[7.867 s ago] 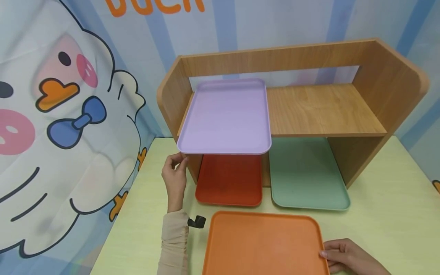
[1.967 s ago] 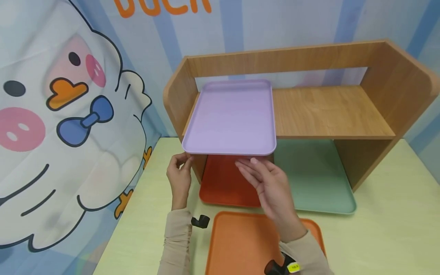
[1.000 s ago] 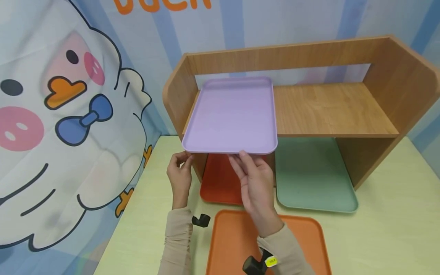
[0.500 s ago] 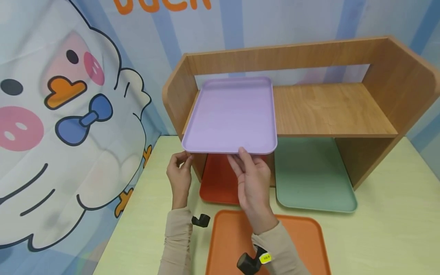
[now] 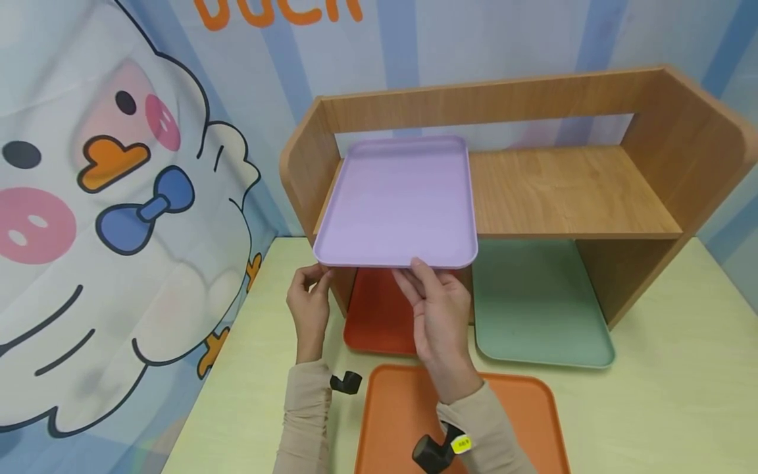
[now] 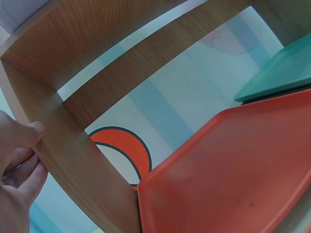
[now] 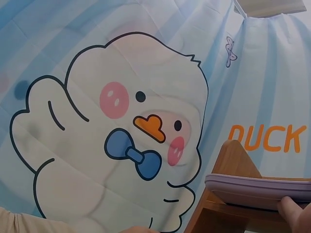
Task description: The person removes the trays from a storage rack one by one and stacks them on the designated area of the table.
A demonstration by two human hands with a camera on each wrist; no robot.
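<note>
One lilac tray (image 5: pixel 397 204) sits at the left of the upper deck of a wooden shelf unit (image 5: pixel 568 187), its front edge jutting out past the deck's lip; whether its base lies flat on the wood I cannot tell. The right hand (image 5: pixel 441 322) pinches that front edge, thumb above and fingers beneath. Along the tray's left edge a sliver of wood shows before the left side panel (image 6: pixel 63 145), whose front edge the left hand (image 5: pixel 309 309) grips between thumb and fingers. To the right, bare deck runs from the tray's edge to the right side panel (image 5: pixel 681 151).

Below, a red tray (image 5: pixel 379 316), partly hidden by the right hand, occupies the left compartment, and a green tray (image 5: pixel 539 303) the right one; both front edges protrude. Just in front, an orange tray (image 5: pixel 391 421) lies on the pale table (image 5: pixel 669 382), passing under the right forearm. A duck-printed backdrop (image 5: pixel 177 283) hangs behind and to the left.
</note>
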